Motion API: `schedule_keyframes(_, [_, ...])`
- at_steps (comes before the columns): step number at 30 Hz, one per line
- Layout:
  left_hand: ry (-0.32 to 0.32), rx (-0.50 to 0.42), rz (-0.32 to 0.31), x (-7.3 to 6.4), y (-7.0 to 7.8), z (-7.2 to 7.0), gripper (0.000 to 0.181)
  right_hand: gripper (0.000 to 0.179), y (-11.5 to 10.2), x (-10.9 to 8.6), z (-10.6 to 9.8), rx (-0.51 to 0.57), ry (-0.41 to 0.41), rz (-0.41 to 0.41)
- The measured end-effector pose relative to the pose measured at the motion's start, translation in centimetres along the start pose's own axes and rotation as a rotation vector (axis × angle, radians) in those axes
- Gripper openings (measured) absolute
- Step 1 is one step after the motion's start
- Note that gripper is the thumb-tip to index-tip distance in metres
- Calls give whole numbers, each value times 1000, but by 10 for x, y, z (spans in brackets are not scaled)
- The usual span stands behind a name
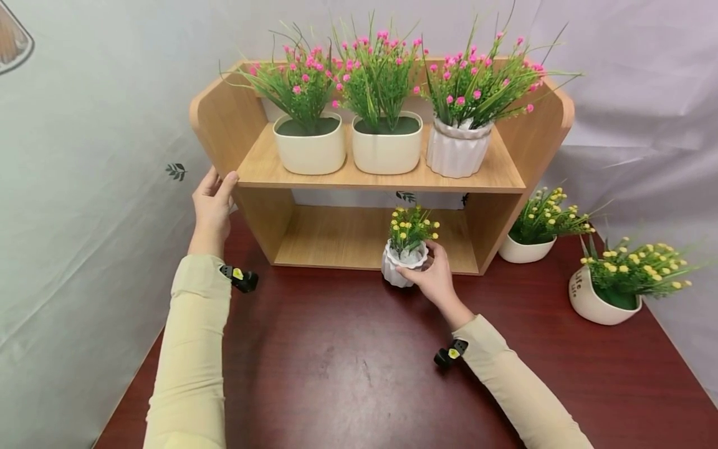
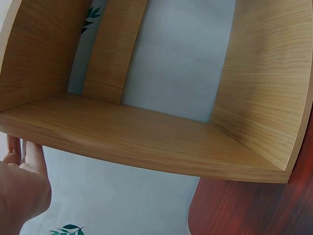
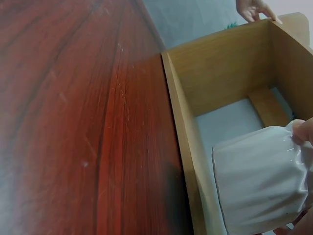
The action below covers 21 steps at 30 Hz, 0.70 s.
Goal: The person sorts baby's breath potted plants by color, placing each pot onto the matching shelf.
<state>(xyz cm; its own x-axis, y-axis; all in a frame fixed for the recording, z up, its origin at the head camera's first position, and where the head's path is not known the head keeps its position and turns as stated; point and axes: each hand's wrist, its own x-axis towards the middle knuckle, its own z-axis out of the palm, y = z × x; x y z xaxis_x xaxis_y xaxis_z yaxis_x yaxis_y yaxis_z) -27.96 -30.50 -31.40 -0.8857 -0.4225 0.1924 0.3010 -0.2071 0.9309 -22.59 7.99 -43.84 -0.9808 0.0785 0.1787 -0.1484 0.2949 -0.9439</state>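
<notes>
My right hand grips a small white fluted flowerpot by its rim, thumb in front. Yellow flowers and thin green leaves rise from it. It is held at the front of the lower compartment of a wooden shelf. In the right wrist view the ribbed side of the pot hangs over the shelf's bottom board edge. My left hand touches the outer face of the shelf's left side panel, near the upper board, its fingers fairly straight in the left wrist view.
On the upper board stand two cream oval pots and a white fluted pot, all with pink flowers. Right of the shelf, a cream pot and a tilted pot with lettering hold yellow flowers on the dark red table.
</notes>
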Motion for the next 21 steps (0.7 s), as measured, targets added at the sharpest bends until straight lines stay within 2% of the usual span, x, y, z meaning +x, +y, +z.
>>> schedule_keyframes(9, [-11,-37,12,0,1,0,50,78,-1,8,20,-50,6,-43])
schedule_keyframes(21, [-7,-2,14,2,-2,-3,52,80,8,10,39,-107,-27,-72])
